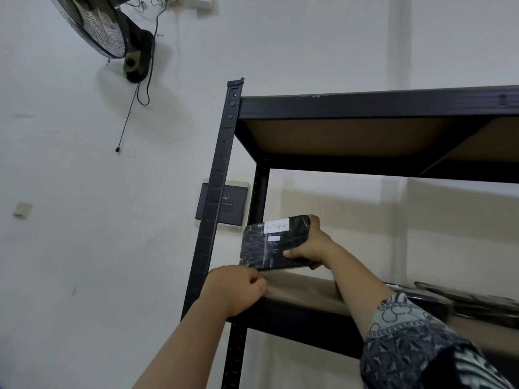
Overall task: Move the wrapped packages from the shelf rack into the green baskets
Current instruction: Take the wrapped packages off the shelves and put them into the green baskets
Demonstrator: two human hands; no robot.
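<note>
A black wrapped package (pixel 269 245) with a white handwritten label stands tilted on its edge at the left end of the wooden shelf board (pixel 303 290) of the black metal rack (pixel 213 197). My right hand (pixel 311 249) grips the package's right end, thumb across its front. My left hand (pixel 237 290) is closed at the package's lower left corner, by the shelf's front edge; whether it grips the wrap I cannot tell. More black wrapped packages (pixel 471 300) lie flat on the same shelf to the right. No green basket is in view.
An upper shelf (pixel 365 108) of the rack overhangs the hands. A wall fan (pixel 104 32) with a hanging pull cord is mounted at the top left. A dark wall panel (pixel 233 206) sits behind the rack's post. White wall fills the left side.
</note>
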